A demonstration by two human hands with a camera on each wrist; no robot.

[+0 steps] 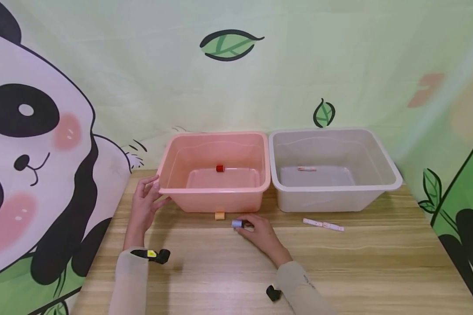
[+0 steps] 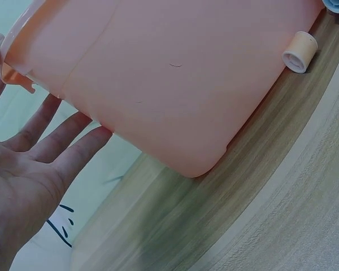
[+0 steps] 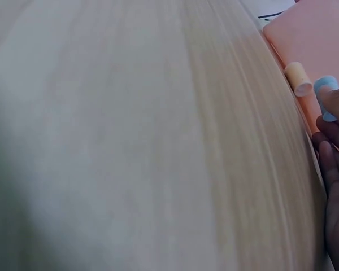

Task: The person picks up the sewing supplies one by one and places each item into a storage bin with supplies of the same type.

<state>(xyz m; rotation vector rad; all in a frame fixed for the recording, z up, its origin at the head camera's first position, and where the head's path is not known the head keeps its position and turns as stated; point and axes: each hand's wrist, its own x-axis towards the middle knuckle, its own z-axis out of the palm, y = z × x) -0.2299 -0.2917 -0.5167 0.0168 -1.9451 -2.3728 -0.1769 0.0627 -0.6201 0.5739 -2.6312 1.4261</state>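
My right hand (image 1: 262,234) pinches a light blue thread spool (image 1: 237,223) between thumb and fingers, low over the table in front of the pink bin (image 1: 213,190). In the right wrist view the blue spool shows at the right edge, beside a peach thread spool (image 3: 298,78). That peach spool (image 1: 219,215) stands by itself against the bin's front foot. At the bin's left end, my left hand (image 1: 143,208) touches the rim and outer wall with its fingers extended and spread. A red thread spool (image 1: 220,168) lies inside the pink bin.
A grey bin (image 1: 339,188) stands right beside the pink one. Inside it lies a slim white strip with pinkish marks (image 1: 306,169). A similar strip (image 1: 323,225) lies on the wooden table (image 1: 205,271) before it. A printed panda cloth (image 1: 236,96) hangs behind.
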